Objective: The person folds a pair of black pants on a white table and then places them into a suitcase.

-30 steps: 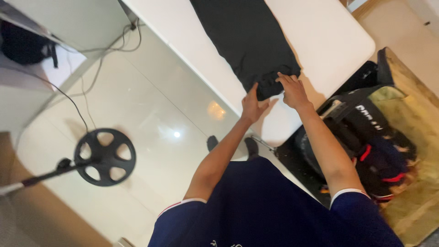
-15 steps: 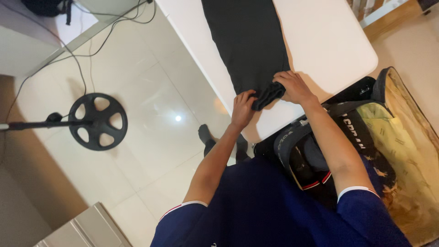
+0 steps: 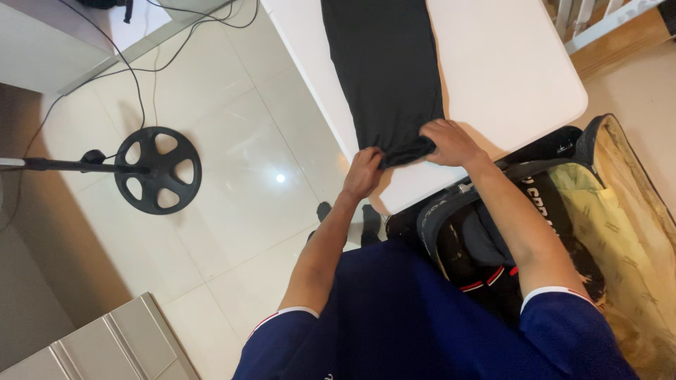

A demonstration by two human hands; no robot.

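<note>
Both hands are on the near end of the black garment (image 3: 384, 70), which lies flat and long down the white surface (image 3: 507, 63), its bunched hem close to the near edge. The left hand (image 3: 362, 172) is curled tight over the hem's left corner, fingers closed around a fold of cloth right at the surface's edge. The right hand (image 3: 451, 143) sits on the hem's right corner, fingers bent and pinching the fabric down against the surface. Between the two hands the hem is rumpled and slightly lifted. To the right of the garment, below the surface's corner, an open bag (image 3: 563, 211) with a yellowish lining rests on the floor. To the garment's left, on the pale tiles, stands a round black stand base (image 3: 158, 170).
</note>
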